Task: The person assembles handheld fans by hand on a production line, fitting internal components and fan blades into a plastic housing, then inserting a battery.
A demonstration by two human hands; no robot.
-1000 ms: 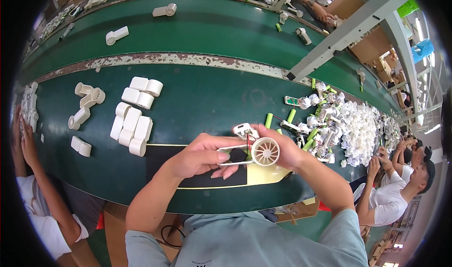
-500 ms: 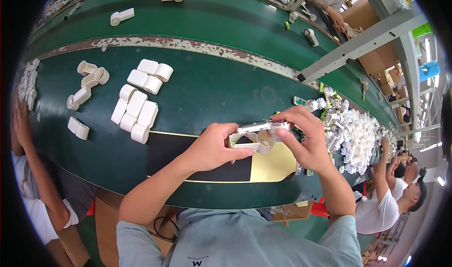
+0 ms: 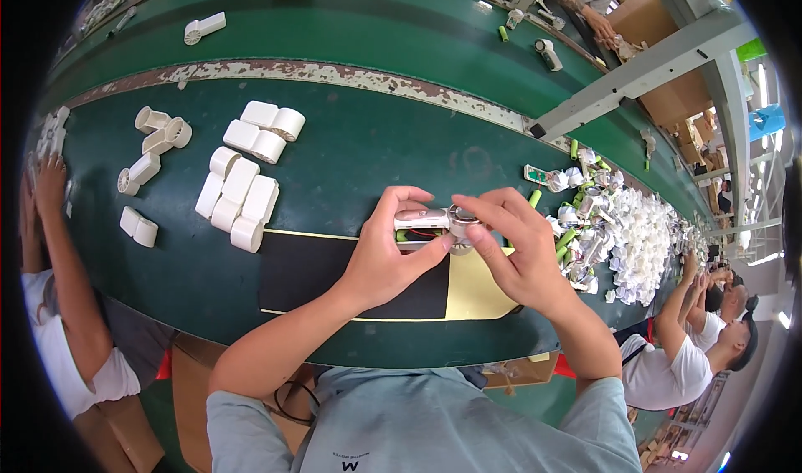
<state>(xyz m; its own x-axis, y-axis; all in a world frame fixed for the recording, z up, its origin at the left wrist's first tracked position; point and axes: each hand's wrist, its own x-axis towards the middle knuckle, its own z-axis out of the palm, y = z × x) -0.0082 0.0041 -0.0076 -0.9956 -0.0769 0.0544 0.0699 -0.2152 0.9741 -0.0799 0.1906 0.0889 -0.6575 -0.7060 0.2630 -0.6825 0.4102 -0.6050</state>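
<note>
A small white handheld fan (image 3: 418, 219) is between my two hands, above a black and yellow mat (image 3: 355, 277). My left hand (image 3: 386, 252) wraps round the handle end, thumb along the near side. My right hand (image 3: 525, 243) has its fingers and thumb closed on the round head. The shiny cover lies over the white shell. Through a gap along the near side I see red wire and a green part, likely the battery. My fingers hide much of the shell. Left of the mat sit several white fan shells (image 3: 239, 181) in a group.
More open shells (image 3: 164, 136) lie farther left. At right is a large heap of white fan parts (image 3: 635, 243) with green cylinders. Beyond a worn ledge (image 3: 334, 76), fans lie on a green belt (image 3: 368, 22). A grey metal post (image 3: 643, 76) crosses the upper right. Other people work on both sides.
The cover, which was tilted up off the open shell, has come down onto it. Both hands have shifted slightly left. Fans on the far belt have moved left, and the left co-worker's hand has moved.
</note>
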